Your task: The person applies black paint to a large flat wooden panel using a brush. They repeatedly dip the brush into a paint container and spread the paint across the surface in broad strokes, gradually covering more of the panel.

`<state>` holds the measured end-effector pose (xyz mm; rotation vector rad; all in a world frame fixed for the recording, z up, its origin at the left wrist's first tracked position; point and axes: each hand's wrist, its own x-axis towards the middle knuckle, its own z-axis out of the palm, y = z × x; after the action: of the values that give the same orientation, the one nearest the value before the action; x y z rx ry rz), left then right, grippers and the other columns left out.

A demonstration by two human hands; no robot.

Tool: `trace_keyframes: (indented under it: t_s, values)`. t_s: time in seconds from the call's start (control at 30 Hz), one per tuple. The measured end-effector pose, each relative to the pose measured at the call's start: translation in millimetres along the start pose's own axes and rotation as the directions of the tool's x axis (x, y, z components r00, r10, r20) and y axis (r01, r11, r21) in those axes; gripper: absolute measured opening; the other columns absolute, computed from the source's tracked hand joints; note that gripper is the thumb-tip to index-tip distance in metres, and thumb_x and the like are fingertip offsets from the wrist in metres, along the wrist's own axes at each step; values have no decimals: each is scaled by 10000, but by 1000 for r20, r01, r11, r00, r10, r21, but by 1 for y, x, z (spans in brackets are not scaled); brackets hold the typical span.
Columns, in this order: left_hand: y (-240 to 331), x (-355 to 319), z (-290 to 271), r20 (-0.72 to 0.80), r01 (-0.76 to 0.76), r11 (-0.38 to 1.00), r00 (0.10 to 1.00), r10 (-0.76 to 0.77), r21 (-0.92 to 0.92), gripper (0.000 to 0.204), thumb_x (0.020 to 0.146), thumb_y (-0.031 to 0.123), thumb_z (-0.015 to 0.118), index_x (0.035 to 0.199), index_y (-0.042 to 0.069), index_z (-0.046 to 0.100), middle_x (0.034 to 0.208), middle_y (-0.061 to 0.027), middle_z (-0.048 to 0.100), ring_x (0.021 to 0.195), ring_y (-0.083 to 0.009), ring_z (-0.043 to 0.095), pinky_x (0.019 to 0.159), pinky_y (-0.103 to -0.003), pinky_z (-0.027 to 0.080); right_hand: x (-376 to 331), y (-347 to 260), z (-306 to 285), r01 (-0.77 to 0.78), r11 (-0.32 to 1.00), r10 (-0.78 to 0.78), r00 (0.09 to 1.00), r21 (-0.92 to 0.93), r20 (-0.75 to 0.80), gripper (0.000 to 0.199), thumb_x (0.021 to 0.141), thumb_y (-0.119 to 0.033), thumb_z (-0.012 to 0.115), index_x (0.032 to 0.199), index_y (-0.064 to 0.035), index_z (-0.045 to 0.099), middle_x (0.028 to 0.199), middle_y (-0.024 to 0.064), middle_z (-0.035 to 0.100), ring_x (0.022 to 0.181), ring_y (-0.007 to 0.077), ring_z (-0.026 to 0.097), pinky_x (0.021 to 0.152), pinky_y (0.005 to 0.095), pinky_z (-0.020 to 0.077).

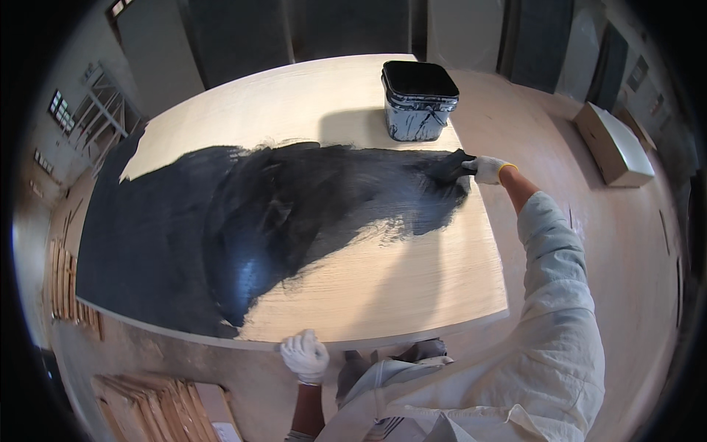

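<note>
A large pale wood-grained board (383,295) lies flat in front of me, with a wet-looking black coating (155,228) over its left part and middle. At the board's right edge my right hand (489,170), in a white glove with a yellow cuff, is closed on a black-smeared spreading tool (453,168). That tool touches the coated surface; its exact kind is hard to make out against the black. My left hand (305,356), gloved in white, rests against the near edge with its fingers curled in. A square bucket (418,110) streaked with black stands on the far right of the board.
Several flat panels (158,405) lean together on the floor at the lower left, and wooden strips (62,280) lie beyond the board's left end. A long cardboard box (615,147) sits on the floor to the right. Tall dark panels (346,29) stand along the back.
</note>
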<state>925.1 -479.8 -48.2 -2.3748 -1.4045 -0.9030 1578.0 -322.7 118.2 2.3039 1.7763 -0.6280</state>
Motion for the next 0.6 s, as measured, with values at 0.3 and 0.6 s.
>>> trace_keyframes:
  t_s: [0.3,0.6]
  values:
    - [69,6,-10,23,585,811,811,-585,18,306,952,87,604,1237,27,697,1096,-179,674,1090,-402,594,969,-550,459,-50,52,-11,291,879,-219,950,-379,220,733,879,-65,590,1532,-393,635,1380,113,746,1227,380,711,1055,454,555]
    - [212,18,43,-107,825,565,561,-821,-11,530,1011,110,573,1530,1,551,1678,-358,336,1577,-535,250,1270,-620,277,11,97,-57,351,840,-309,936,-413,167,717,901,-40,587,1495,-434,666,1320,68,778,1185,356,734,1001,435,572]
